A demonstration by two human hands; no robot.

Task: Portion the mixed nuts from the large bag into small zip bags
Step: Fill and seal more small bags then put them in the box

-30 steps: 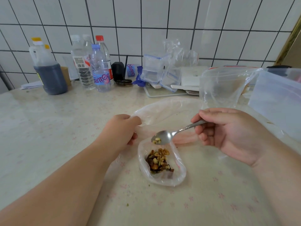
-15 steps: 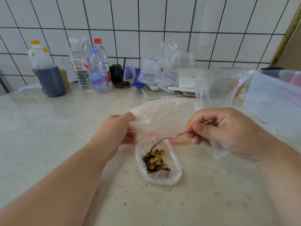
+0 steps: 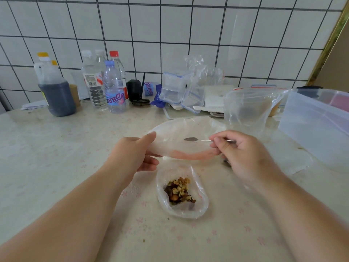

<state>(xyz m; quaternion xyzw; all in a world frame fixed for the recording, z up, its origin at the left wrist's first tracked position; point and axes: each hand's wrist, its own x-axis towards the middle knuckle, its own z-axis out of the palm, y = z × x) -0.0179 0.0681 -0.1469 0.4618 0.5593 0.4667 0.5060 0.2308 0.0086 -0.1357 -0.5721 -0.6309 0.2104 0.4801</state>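
Big clear bag held open on the desk by your left hand, pinching its rim. Spoon now up inside it – a moment ago over the nuts. Right hand pinches the handle – next scoop, likely.

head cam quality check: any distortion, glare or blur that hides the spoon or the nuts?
Head view: wide-angle bend curves the wall tiles and stretches the forearms at the edges; lighting is soft and even, shadows faint. The spoon bowl shows only hazily through the large bag film; the nuts in the small bag are fairly sharp; slight softness on the right hand.
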